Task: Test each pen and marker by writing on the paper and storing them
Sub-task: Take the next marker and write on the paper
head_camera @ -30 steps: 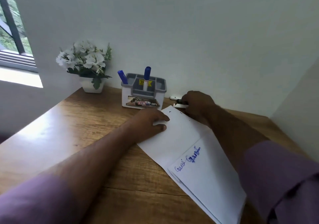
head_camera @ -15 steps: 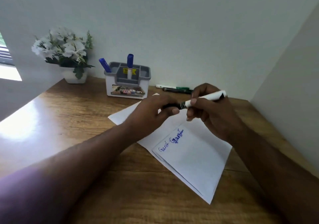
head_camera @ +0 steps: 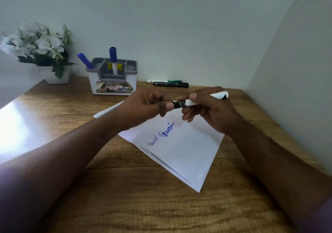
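Observation:
My right hand (head_camera: 212, 110) grips the white barrel of a black-capped marker (head_camera: 190, 102) held level above the paper (head_camera: 181, 152). My left hand (head_camera: 147, 105) pinches the marker's black cap end. The white paper lies at a slant on the wooden desk (head_camera: 125, 196) and carries two blue scribbles. A grey and white pen holder (head_camera: 113, 83) at the back holds two blue-capped markers (head_camera: 113, 58). Right of the holder, by the wall, a green marker (head_camera: 164, 81) and a black marker (head_camera: 170, 84) lie on the desk.
A white pot of white flowers (head_camera: 41, 53) stands at the back left. Walls close the desk at the back and on the right. Bright glare covers the desk's left side.
My right hand picked the marker up from beside the holder and brought it over the paper. My left hand left the paper and took hold of the cap. The view shifted right.

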The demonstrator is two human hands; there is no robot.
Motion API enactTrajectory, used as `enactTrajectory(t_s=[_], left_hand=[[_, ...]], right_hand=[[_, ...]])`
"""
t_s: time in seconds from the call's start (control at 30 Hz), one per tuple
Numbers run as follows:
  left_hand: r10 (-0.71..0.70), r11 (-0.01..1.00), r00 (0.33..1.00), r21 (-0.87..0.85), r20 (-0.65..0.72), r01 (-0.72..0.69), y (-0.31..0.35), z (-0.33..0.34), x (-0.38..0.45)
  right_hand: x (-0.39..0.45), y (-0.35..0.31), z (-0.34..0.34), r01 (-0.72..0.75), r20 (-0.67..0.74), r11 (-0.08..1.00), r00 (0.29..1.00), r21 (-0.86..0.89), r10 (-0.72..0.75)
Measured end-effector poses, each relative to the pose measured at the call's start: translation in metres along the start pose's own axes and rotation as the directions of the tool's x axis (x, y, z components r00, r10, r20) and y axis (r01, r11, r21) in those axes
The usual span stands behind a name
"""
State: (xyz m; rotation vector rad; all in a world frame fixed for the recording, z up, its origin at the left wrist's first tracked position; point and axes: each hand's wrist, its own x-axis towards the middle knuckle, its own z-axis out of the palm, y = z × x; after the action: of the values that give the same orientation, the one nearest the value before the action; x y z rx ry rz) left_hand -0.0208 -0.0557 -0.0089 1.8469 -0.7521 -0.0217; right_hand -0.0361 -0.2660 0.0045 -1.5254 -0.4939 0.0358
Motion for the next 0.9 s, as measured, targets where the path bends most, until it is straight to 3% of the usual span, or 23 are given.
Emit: enactTrajectory(t_s=[0.13,0.27,0.43,0.53,0.67,0.83,0.9], left_hand=[[-0.085,0.961,0.995,-0.259,0.058,0.097,-0.003,-0.005,0.001],[-0.124,0.925,0.988,-0.348,0.095,0.150,-0.001,-0.006,-0.001],[-0.147,0.960,0.989,-0.243,-0.028,0.136,0.002,-0.002,-0.008],[-0.134,0.984,0.989,-0.130,-0.058,0.125,0.002,0.002,-0.011],[-0.115,0.993,0.989,-0.030,-0.089,0.112,-0.005,-0.002,-0.009],[-0.024,0.992,0.997,-0.128,-0.077,0.014,-0.003,-0.009,-0.001],[0.033,0.997,0.997,-0.070,-0.076,-0.038,-0.001,-0.011,0.000]], right_hand=[[0.001,-0.001,0.005,0.060,-0.012,0.998,0.998,-0.004,-0.060],[0.001,-0.002,0.006,0.073,0.003,0.997,0.997,0.021,-0.073],[-0.005,0.014,0.008,-0.032,0.016,0.996,0.999,0.082,0.030],[-0.006,0.020,0.013,-0.034,0.055,0.999,0.998,-0.026,0.036],[-0.004,0.020,0.017,-0.015,-0.049,0.998,0.999,-0.063,0.012],[0.002,0.018,0.019,-0.036,-0.148,0.999,0.988,0.040,0.041],[0.003,0.019,0.020,-0.027,-0.188,0.996,0.981,0.086,0.043]])
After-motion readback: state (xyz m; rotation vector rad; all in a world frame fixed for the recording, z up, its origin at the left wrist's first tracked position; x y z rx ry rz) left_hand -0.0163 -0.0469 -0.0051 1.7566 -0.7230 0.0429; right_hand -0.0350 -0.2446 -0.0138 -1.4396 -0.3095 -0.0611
